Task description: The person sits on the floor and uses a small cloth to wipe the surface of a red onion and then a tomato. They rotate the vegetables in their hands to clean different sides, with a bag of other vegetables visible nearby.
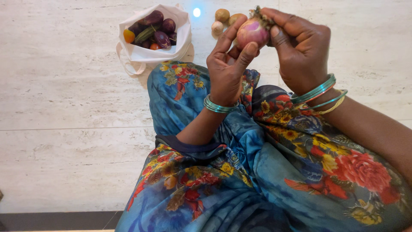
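Pale stone floor (64, 107) below, and up over the lap sits a round pinkish-purple onion (252, 32), skin partly papery, dry roots tufted on top. The left hand (227, 64) cups it with curled fingers; the right hand (300, 51) pinches its top.

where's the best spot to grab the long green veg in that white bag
Probably its upper end, where the long green vegetable lies slanted on top of the dark aubergines in the white bag. Come from above through the bag's open mouth, fingers pinching across its narrow width; its lower end is tucked among the others.
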